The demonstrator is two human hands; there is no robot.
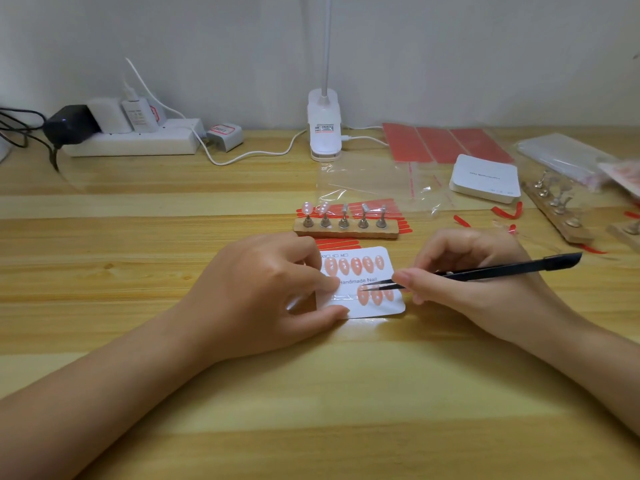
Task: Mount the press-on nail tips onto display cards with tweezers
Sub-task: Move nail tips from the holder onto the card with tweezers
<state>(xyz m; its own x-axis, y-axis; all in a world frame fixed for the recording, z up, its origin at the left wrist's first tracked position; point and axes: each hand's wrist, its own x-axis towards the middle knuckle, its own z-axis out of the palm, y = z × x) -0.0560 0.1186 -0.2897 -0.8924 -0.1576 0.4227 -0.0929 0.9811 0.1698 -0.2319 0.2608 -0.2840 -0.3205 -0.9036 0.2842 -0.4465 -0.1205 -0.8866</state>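
A white display card (377,308) printed "Handmade Nail" lies on the wooden table. Several pink nail tips (355,265) line its top row, and three more (375,295) sit in the bottom row. My left hand (263,292) holds the card's left edge between thumb and fingers. My right hand (474,282) grips black tweezers (485,271), whose points rest at the leftmost nail tip of the bottom row. Behind the card stands a wooden holder (346,232) with several metal stands, the two on the left carrying pale nail tips (315,208).
A clip lamp (324,129) and a power strip (138,140) stand at the back. Red adhesive sheets (446,143), clear bags (374,181), a stack of blank cards (485,178) and another holder (557,209) lie at the right.
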